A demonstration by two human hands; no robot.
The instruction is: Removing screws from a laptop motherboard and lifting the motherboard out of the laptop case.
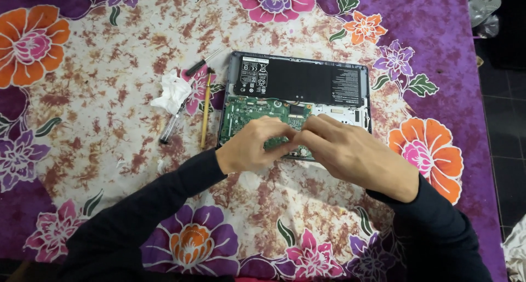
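Both hands are meeting over the opened laptop lying on the flowered cloth — left hand and right hand curling fingertips together on the green circuit board; any grip is hidden.

Two bare hands, left hand and right hand, long dark navy sleeves snug at both wrists.

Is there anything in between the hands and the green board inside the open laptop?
Nothing visible. The left hand and right hand both rest right over the green circuit board of the opened laptop, fingertips meeting above it.
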